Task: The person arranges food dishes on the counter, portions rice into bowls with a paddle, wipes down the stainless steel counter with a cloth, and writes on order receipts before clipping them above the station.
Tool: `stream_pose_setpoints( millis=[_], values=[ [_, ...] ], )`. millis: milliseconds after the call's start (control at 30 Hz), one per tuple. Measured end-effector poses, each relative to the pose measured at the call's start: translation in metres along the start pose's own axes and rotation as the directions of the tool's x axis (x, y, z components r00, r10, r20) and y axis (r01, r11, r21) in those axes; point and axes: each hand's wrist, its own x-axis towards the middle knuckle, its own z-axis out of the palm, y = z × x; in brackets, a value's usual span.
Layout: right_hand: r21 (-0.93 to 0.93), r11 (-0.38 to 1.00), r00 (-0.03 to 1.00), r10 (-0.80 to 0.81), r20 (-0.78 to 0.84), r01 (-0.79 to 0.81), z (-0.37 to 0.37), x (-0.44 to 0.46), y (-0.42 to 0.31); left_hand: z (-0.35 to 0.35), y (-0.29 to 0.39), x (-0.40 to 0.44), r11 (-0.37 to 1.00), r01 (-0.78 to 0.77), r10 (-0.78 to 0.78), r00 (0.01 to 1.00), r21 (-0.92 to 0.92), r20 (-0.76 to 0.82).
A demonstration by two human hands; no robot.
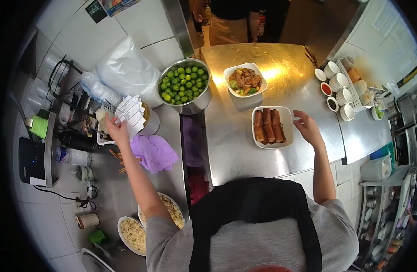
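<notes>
My left hand (118, 130) reaches over the left counter, beside a bundle of white paper slips (131, 114) and a pale bunched item (102, 119) in a white basket. Its fingers look apart; whether the fingertips touch that item is hard to make out. Near the right rim of a white square bowl (273, 144) hovers my right hand (308, 128), fingers curved and apart, holding nothing. Several brown fried rolls (269, 125) lie side by side in that bowl. Behind it stands another white bowl (245, 93) with a meat and vegetable dish (245, 80).
A metal pot of green limes (183, 85) stands left of the bowls. A purple cloth (154, 153) and oval plates of fried rice (133, 234) are on the left counter. Sauce cups (326, 89) and stacked white cups (339, 81) line the right side. A person (229, 27) stands across the counter.
</notes>
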Motion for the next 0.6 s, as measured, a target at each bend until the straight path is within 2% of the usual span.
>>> stream_pose_setpoints(
  millis=[67,100,133,233,300,400,467,533,600],
  values=[
    [-0.014,0.998,0.998,0.057,0.016,-0.057,0.001,0.003,0.014,-0.002,-0.011,-0.004,0.997,-0.030,0.027,0.999,-0.073,-0.039],
    [0.002,0.998,0.998,0.056,0.016,-0.056,0.004,0.006,0.019,-0.007,-0.005,-0.010,0.995,-0.091,0.089,0.994,-0.028,-0.068],
    [0.016,0.998,0.998,0.057,0.009,-0.057,0.007,0.010,0.024,-0.014,0.013,-0.018,0.996,-0.085,0.084,0.994,-0.013,-0.069],
    [0.044,0.998,0.999,0.044,0.020,-0.045,0.001,0.023,0.023,-0.020,0.080,-0.057,0.988,-0.095,0.081,0.991,-0.125,-0.107],
    [0.046,0.999,0.999,-0.004,0.039,0.002,-0.007,0.036,0.029,-0.017,0.113,-0.084,0.977,-0.133,0.128,0.991,-0.163,-0.046],
    [-0.023,0.996,0.994,-0.088,0.064,0.090,-0.017,0.077,0.057,0.012,0.147,-0.132,0.937,0.037,0.012,0.990,-0.347,0.138],
    [-0.114,0.988,0.990,-0.093,0.101,0.105,-0.024,0.126,0.089,0.045,0.158,-0.171,0.904,0.115,0.007,0.959,-0.412,0.284],
    [-0.187,0.972,0.986,-0.153,-0.061,0.139,-0.037,0.178,0.114,0.073,0.182,-0.209,0.831,0.265,-0.059,0.916,-0.489,0.397],
    [-0.426,0.903,0.991,-0.106,-0.079,0.063,-0.047,0.235,0.165,0.080,0.187,-0.230,0.864,0.284,-0.083,0.895,-0.415,0.439]
  ],
)
